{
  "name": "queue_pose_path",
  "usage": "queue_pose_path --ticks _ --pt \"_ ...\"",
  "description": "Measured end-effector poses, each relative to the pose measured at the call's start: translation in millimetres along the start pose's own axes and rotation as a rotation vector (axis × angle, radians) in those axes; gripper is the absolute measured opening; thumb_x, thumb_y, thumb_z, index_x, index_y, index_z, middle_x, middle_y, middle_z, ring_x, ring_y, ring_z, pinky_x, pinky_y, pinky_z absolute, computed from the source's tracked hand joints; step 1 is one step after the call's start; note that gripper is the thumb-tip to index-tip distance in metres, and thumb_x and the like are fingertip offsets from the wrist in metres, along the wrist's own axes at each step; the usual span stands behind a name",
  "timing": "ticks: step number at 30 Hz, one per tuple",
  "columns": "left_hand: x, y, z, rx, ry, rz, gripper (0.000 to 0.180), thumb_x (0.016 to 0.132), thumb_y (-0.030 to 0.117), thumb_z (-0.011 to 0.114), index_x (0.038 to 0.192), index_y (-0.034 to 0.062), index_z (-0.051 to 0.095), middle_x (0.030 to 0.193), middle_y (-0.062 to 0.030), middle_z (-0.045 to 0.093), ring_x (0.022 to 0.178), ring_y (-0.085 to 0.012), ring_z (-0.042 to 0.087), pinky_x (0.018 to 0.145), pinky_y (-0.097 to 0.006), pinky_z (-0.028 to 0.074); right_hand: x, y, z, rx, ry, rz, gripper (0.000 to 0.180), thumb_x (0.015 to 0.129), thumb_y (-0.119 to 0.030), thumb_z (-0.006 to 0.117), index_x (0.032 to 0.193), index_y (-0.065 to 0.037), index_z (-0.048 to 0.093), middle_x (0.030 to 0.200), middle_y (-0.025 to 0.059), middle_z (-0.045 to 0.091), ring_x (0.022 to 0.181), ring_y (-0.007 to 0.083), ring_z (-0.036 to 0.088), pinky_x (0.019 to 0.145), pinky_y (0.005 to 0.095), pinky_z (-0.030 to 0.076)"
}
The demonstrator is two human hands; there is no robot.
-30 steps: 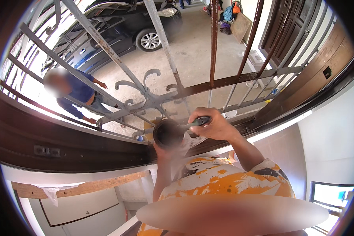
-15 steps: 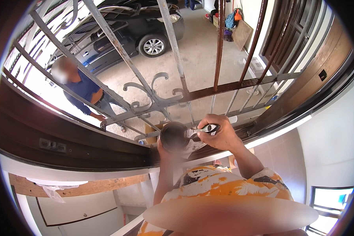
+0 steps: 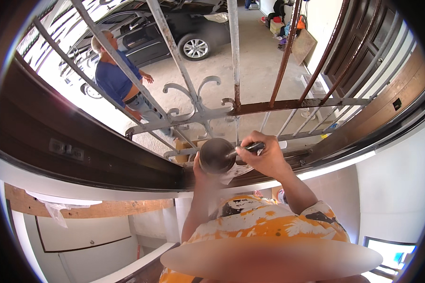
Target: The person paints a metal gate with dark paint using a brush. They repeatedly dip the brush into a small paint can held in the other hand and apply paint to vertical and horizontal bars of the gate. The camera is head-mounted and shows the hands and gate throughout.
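Note:
My left hand (image 3: 199,170) is wrapped round the side of a round can of dark brown paint (image 3: 217,155), held up at the window sill. In my right hand (image 3: 265,153) is a paintbrush (image 3: 250,149), gripped by its handle. Its bristle end points left into the can's mouth and is partly hidden there. Just beyond both hands stands a metal window grille (image 3: 200,113) with scrolled ornaments. Some bars at its right and part of the crossbar (image 3: 278,106) are coated glossy brown; the bars to the left are grey.
Outside the grille, a person in a blue shirt (image 3: 115,78) stands at the left, near a dark car (image 3: 151,35). The dark window frame (image 3: 104,155) curves across below the grille. A cardboard box (image 3: 183,153) sits behind the can. Bags and a board (image 3: 304,46) lean by the far wall.
The brush has moved from the can's right rim into its mouth. My view has shifted, so the grille sits farther right. The person outside now stands more upright, an arm held forward.

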State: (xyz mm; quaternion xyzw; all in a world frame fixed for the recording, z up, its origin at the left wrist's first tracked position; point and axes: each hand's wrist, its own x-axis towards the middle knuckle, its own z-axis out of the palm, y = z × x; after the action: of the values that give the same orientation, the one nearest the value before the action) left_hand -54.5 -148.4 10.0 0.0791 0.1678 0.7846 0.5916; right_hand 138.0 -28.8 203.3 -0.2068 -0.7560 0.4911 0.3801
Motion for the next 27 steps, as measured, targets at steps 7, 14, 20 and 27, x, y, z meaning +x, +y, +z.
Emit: queue_pose_path --ticks 7,14,20,27 --pt "19 -20 -10 0.469 0.11 0.059 0.055 0.11 0.046 0.04 0.146 0.0086 0.056 0.146 -0.0159 0.061 0.133 -0.0332 0.06 0.115 -0.057 0.046 5 -12 -18 -0.168 -0.068 0.132 0.025 0.09 -0.022 0.085 0.093 -0.003 0.07 0.075 0.0041 0.067 0.069 0.0114 0.062 0.06 0.0268 0.049" --pt "46 -41 32 -0.165 -0.08 -0.466 0.06 0.107 0.052 0.046 0.15 0.0093 0.052 0.149 -0.0157 0.058 0.134 -0.0342 0.059 0.111 -0.059 0.048 -7 -1 -59 -0.061 0.074 0.235 0.012 0.092 -0.01 0.079 0.097 -0.002 0.072 0.083 0.0036 0.071 0.071 0.0072 0.066 0.062 0.025 0.052" --pt "48 -46 42 -0.123 -0.029 -0.445 0.069 0.107 0.062 0.032 0.152 0.0134 0.051 0.155 -0.0201 0.05 0.141 -0.0424 0.051 0.112 -0.069 0.041 -24 5 -69 0.059 0.242 0.237 0.008 0.089 0.0 0.077 0.092 -0.001 0.069 0.083 0.0002 0.068 0.069 0.0056 0.061 0.061 0.022 0.048" --pt "37 -33 38 -0.116 0.068 -0.354 0.062 0.105 0.058 0.038 0.147 0.0151 0.056 0.149 -0.0168 0.057 0.134 -0.0421 0.056 0.104 -0.069 0.046 -31 9 -76 0.248 0.3 0.193 0.008 0.091 -0.006 0.077 0.089 -0.002 0.07 0.073 0.0022 0.065 0.059 0.0086 0.061 0.055 0.0245 0.052"
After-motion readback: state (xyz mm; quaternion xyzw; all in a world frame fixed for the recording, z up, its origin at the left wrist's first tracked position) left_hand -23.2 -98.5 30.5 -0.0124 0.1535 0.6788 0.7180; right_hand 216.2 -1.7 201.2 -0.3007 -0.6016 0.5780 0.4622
